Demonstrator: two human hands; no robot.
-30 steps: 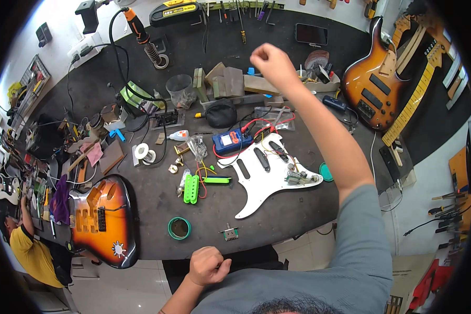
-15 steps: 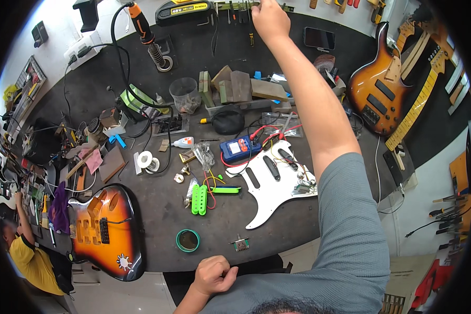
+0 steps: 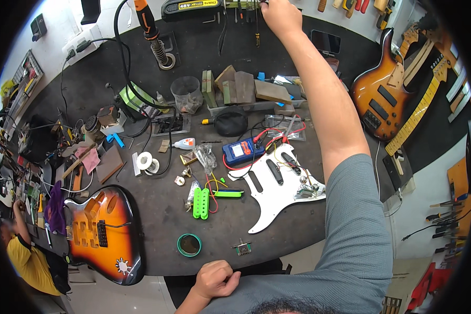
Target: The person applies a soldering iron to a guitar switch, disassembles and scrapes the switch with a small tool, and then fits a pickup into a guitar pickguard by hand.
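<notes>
Pickguard, one smooth white plate with a pointed horn, lies toward the front edge of the tabletop, bearing two black oblong pickups; left of it lie two bright green ones, then one glossy sunburst guitar body. Fingers of the left hand curl together just off that edge, near one metal lever switch; the right hand is at one tool rack along the far edge, its fingers too hidden to tell apart from clamped.
</notes>
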